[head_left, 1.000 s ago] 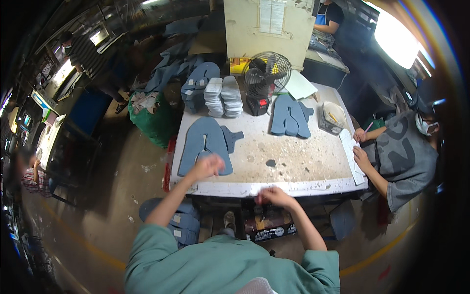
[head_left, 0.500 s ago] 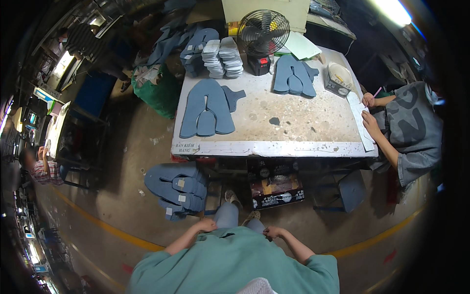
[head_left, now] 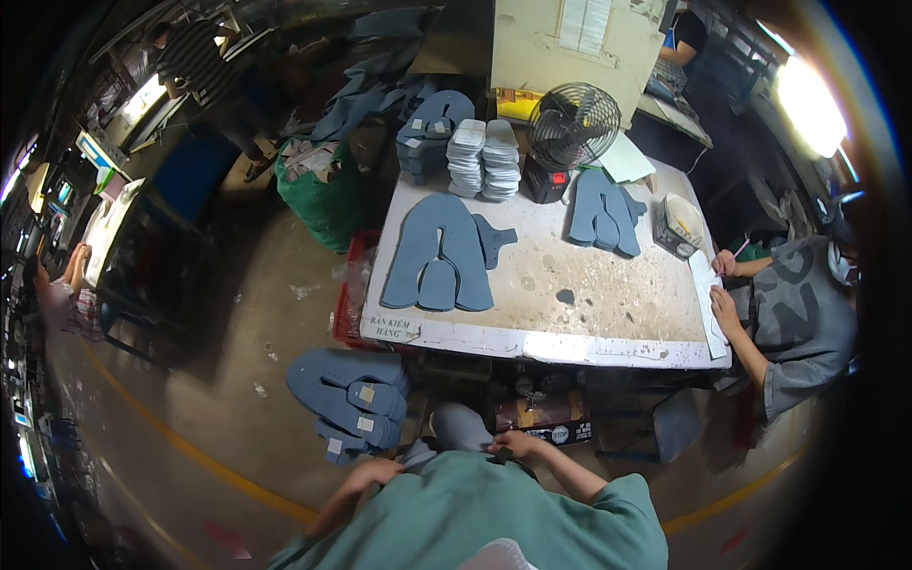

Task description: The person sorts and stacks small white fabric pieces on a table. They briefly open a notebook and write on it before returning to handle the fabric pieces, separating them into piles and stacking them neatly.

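My left hand (head_left: 372, 472) and right hand (head_left: 513, 444) have dropped from the worktop (head_left: 608, 294) to my lap—fingers curled, holding nothing; blue cut pieces (head_left: 442, 252) lie untouched.

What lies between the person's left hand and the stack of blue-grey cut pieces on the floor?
Nothing visible. The left hand rests at the person's lap, and the stack of blue-grey cut pieces lies on the floor just ahead of it, with only bare floor between. The right hand is also at the lap.
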A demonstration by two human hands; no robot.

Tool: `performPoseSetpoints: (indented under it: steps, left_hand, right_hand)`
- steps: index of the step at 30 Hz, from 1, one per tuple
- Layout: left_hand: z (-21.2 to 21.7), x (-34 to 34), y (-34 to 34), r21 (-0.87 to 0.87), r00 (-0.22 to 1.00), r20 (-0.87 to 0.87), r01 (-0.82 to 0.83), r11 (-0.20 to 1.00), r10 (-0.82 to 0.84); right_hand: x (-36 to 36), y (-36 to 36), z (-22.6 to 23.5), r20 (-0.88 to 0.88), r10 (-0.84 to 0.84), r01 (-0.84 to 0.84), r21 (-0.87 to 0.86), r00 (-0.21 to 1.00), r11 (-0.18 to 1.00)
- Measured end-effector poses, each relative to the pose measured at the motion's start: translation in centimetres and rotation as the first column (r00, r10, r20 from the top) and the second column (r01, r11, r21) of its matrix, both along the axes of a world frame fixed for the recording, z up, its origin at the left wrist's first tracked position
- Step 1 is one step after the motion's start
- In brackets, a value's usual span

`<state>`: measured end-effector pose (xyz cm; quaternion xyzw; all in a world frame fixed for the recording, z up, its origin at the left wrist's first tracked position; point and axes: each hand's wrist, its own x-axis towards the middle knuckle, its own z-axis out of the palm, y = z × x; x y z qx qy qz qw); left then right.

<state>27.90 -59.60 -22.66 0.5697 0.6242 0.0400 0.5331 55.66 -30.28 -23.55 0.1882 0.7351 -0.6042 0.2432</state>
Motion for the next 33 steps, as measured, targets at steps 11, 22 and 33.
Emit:
performPoseSetpoints:
  steps: [11, 22, 33]
  left_hand:
    - [4.1, 1.4, 7.7, -0.069, 0.981, -0.055, -0.188, 0.980, 0.185]
    - [-17.7, 7.5, 30.7, -0.511, 0.801, 0.007, -0.512, 0.690, 0.599]
    - [-28.5, 8.4, 42.7, -0.366, 0.708, -0.181, -0.693, 0.622, 0.683]
  right_hand:
    - [-6.4, 27.2, 20.2, -0.527, -0.677, 0.826, 0.092, 0.514, 0.556]
    - [-18.1, 47.5, 16.3, -0.622, -0.723, 0.948, 0.106, 0.299, 0.301]
    - [-18.6, 53.7, 15.6, -0.728, -0.495, 0.754, 0.047, 0.475, 0.655]
